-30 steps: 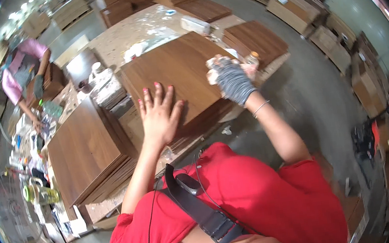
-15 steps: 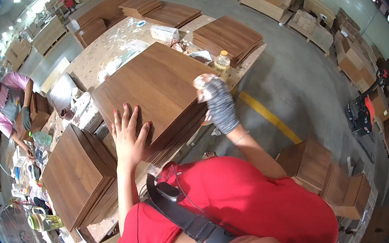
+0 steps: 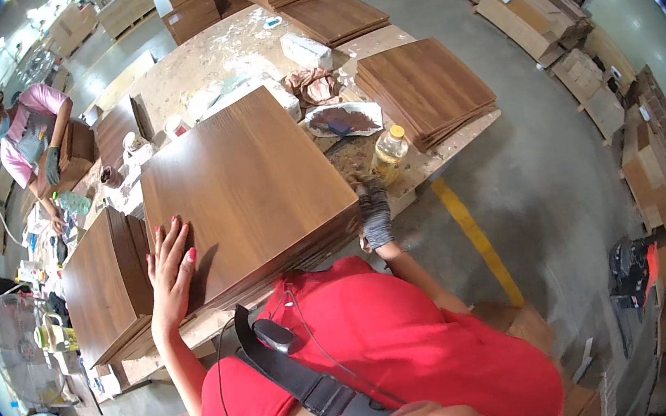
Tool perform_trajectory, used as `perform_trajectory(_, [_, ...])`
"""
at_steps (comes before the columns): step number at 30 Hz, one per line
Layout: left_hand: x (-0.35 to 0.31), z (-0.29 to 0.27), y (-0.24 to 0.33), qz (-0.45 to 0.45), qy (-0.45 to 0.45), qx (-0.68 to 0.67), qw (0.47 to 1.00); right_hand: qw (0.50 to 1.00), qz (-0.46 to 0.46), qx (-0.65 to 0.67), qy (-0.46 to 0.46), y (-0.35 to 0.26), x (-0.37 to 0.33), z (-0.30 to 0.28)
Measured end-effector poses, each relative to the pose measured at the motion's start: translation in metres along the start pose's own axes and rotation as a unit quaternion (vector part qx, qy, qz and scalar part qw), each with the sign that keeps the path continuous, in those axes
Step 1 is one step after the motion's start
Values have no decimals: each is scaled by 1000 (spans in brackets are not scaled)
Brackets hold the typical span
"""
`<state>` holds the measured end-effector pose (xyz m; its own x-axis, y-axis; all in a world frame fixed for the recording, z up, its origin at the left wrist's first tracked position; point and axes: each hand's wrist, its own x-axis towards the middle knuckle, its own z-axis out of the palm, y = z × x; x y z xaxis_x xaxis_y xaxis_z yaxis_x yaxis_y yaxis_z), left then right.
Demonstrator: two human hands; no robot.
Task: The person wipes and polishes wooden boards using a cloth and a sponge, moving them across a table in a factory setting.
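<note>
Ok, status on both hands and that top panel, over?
Left hand flat on the top wood panel, fingers spread. Right hand, grey-wrapped, at the panel's right corner, grip unclear. Oil bottle close by that corner.

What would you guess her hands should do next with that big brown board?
Probably press and smooth the top wood panel on its stack. Her left hand lies flat on its near-left edge, while the gloved right hand sits at its right corner, holding nothing I can make out.
</note>
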<state>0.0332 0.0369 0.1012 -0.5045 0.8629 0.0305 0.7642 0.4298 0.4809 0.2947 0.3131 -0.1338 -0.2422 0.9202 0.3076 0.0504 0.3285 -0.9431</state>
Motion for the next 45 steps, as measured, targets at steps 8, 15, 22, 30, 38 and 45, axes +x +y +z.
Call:
perform_trajectory(8, [10,37,39,-126,60,157,978,964,-38,-201,-170,40,75,20])
perform_trajectory(15, [10,41,44,-116,110,146,976,936,1,-352,12,76,170,91])
perform_trajectory(22, [15,35,41,-99,122,125,980,896,114,-428,-24,113,203,103])
perform_trajectory(30, [8,37,54,-131,118,140,974,986,-129,77,-72,-42,196,98])
perform_trajectory(38, [8,34,58,-132,106,141,975,849,148,412,-297,-70,247,115])
perform_trajectory(45, [11,31,54,-124,105,135,977,890,70,315,-321,-46,261,138])
